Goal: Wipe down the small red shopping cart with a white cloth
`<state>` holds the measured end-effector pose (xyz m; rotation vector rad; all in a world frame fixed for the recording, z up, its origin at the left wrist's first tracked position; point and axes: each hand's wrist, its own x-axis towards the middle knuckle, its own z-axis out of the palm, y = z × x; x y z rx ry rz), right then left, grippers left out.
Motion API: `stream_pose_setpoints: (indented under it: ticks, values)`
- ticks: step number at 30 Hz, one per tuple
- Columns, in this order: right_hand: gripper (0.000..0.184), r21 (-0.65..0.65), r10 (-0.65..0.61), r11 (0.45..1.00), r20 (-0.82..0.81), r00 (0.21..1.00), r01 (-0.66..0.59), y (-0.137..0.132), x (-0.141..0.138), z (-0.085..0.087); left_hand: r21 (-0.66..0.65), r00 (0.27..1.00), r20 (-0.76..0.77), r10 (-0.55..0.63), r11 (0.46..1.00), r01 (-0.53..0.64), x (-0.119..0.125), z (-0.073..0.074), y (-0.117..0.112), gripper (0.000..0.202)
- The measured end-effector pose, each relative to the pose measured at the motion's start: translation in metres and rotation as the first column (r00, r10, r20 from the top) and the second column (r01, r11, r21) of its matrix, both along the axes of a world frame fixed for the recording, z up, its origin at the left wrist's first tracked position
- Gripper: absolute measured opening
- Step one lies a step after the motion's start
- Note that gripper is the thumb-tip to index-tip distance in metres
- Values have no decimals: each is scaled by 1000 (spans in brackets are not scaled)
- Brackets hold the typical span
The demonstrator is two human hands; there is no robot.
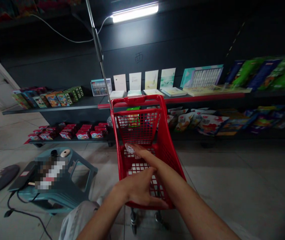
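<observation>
Red cart before dark shelving, two bare hands above the basket

Shelving (64, 56): dark, set along the far side, with goods displayed on two main levels.

Cart (172, 140): red plastic, lattice-walled, placed between the shelving and the person; its handle is turned toward the shelves.

Stool (57, 196): blue-grey, stood on the floor left of the cart; its top is partly masked by a pixelated patch, and a small white object (65, 153) is laid near its far edge.

Pole (97, 43): metal, slanted upward from the cart's far left corner.

Lamp (136, 12): tubular, lit, mounted high on the shelving.

Bags (212, 125): assorted, lined up on the lower level, right of the cart.

Books (151, 80): pale, four propped upright, others laid flat in front.

Boxes (58, 99): small, colourful, grouped on the upper level at left; red packs (68, 130) are rowed below.

Left hand (139, 190): held over the cart's near end, fingers extended and spread, nothing grasped; whether the rim is touched cannot be told.

Right hand (139, 151): reached over the basket, across the left thumb; clear plastic is pinched at the fingertips.

Plastic (129, 148): crumpled, held above the cart's lattice floor; any contents cannot be made out.
</observation>
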<state>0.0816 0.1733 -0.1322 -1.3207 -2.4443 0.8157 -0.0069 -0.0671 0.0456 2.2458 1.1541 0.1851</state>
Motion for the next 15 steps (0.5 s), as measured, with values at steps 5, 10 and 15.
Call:
stream_pose_setpoints:
  ticks: [5, 10, 15]
  values:
    - [37, 90, -2, 996, 19, 1000, 1, 15, 15, 18, -370, 963, -210, -167, 926, 80, 5, 3, 5, 133]
    - [40, 392, -72, 915, -74, 995, 95, 30, 21, 61, -400, 921, -166, -352, 878, 264, 15, -4, 8, 55]
    - [39, 608, -213, 748, -163, 963, 268, 34, 20, 108, -158, 940, -88, -329, 937, 313, 13, -12, 8, 30]
